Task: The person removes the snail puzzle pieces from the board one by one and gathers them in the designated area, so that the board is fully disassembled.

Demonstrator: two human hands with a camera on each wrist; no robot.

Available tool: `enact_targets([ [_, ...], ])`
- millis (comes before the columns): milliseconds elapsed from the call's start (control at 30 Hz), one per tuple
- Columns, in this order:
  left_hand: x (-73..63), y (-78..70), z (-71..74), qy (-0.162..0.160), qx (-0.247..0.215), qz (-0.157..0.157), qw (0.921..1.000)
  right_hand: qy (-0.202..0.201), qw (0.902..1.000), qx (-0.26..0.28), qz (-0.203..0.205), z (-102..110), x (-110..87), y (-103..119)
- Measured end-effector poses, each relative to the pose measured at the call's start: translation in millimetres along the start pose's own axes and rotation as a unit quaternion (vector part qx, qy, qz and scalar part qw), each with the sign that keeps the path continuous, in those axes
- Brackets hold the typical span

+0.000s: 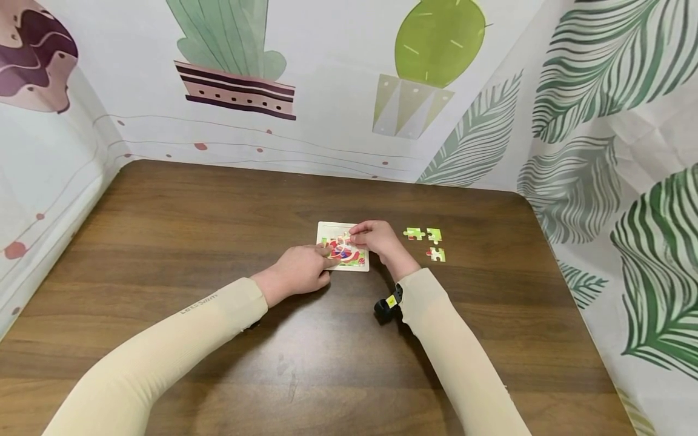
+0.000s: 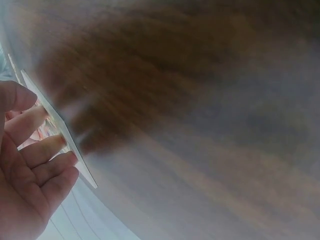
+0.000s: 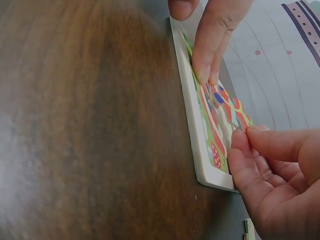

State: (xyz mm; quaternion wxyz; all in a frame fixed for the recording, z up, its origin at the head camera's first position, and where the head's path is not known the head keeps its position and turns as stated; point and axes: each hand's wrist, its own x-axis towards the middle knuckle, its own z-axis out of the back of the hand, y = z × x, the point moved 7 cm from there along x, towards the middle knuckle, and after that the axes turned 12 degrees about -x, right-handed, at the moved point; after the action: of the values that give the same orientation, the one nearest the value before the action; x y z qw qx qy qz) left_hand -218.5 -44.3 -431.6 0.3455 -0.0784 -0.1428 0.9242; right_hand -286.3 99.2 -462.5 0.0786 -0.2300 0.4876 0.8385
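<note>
A small jigsaw puzzle in a white-rimmed tray (image 1: 327, 225) lies on the table, its lower part filled with red, blue and green pieces. My left hand (image 1: 302, 268) reaches in from the left, and in the right wrist view its extended fingertips (image 3: 204, 75) press on the picture. From the right, my right hand (image 1: 376, 237) pinches a red and yellow puzzle piece (image 3: 242, 114) between thumb and fingers, over the tray's upper part. That piece overlaps the assembled ones in the right wrist view. The left wrist view shows the left fingers (image 2: 47, 150) over the tray's edge.
Three loose puzzle pieces, a green one (image 1: 414, 233), another green one (image 1: 434, 235) and a paler one (image 1: 436, 254), lie right of the tray. The brown wooden table (image 1: 218, 206) meets a patterned cloth backdrop (image 1: 332, 133) at its far edge.
</note>
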Motion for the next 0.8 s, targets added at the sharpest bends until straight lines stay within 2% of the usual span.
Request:
enact_targets([
  [333,-0.9,-1.8,2.0,0.01,-0.002,0.007,0.9999,-0.008,0.9996,0.025,0.007,3.1,-1.8,-4.2],
  [533,-1.5,-2.1,1.9,0.008,0.001,0.004,1.0,-0.008,0.9996,0.014,0.022,10.0,-5.4,-4.9],
  [800,-0.9,0.9,-0.5,0.014,-0.005,0.015,0.9998,-0.009,0.9988,0.002,0.048,26.6,-13.9,-2.0],
])
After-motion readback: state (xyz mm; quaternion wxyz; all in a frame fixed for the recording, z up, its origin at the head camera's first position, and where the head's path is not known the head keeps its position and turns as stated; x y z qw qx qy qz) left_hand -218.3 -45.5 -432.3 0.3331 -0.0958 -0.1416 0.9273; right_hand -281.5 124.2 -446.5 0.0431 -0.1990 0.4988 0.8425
